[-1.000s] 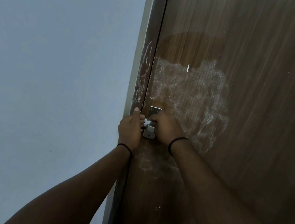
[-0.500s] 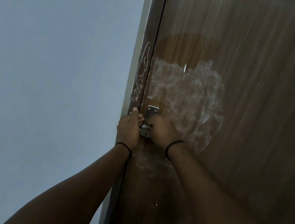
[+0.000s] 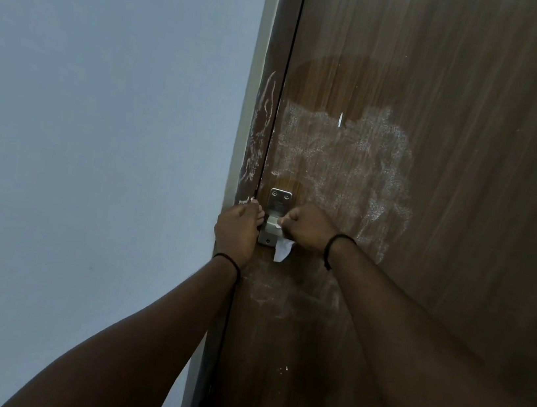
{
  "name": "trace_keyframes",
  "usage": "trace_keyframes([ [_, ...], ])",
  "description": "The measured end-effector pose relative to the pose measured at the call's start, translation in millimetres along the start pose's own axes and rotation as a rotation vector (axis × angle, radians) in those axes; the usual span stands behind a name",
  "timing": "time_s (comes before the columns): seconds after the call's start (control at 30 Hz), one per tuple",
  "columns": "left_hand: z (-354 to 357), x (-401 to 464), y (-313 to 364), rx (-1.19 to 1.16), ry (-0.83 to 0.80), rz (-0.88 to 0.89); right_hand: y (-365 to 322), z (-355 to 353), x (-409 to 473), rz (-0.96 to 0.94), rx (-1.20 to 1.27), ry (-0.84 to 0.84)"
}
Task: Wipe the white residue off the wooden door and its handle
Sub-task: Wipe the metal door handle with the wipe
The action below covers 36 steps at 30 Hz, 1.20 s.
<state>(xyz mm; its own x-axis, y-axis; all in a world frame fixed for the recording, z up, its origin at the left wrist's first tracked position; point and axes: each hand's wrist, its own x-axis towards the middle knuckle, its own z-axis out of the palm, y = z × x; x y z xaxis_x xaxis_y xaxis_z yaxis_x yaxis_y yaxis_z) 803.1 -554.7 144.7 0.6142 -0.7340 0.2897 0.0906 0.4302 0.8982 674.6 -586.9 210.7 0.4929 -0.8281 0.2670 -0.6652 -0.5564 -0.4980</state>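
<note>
Wooden door (image 3: 459,133) fills the right of the view, brown laminate with fine vertical grain, matte and dusty; white residue (image 3: 345,159) sits across it as a broad, chalky, cloud-shaped patch just above the handle, speckled and thinner toward its edges, with a darker clean arc above; fainter smears lie below the handle; scribbly white streaks run down the door frame (image 3: 260,126) too. Handle (image 3: 274,218) is brushed metal, a rectangular plate with two small screws at the top and a blocky grip in the middle. Right hand (image 3: 308,231) is closed into a fist round a white tissue (image 3: 283,250), pressed against the handle's right side; a thin, crumpled corner hangs below the knuckles. Left hand (image 3: 237,230) curls at the door's edge just left of the plate, fingers bent; whether it grips anything, I can't tell. Black bands ring both wrists; pale blue wall (image 3: 96,144) smooth on the left.
</note>
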Motion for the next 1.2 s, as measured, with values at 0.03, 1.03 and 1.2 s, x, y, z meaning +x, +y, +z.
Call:
trace_keyframes([
  [0.03, -1, 0, 0, -0.002, -0.005, -0.006, 3, -1, -1, -0.014, 0.013, -0.004],
  [1.03, -4, -19, -8, 0.395, 0.055, 0.119, 14, 77, -51, 0.356, 1.709, 0.231],
  [1.2, -3, -25, -12, 0.219, -0.110, -0.167, 25, 76, -65, 0.276, 1.572, 0.327],
])
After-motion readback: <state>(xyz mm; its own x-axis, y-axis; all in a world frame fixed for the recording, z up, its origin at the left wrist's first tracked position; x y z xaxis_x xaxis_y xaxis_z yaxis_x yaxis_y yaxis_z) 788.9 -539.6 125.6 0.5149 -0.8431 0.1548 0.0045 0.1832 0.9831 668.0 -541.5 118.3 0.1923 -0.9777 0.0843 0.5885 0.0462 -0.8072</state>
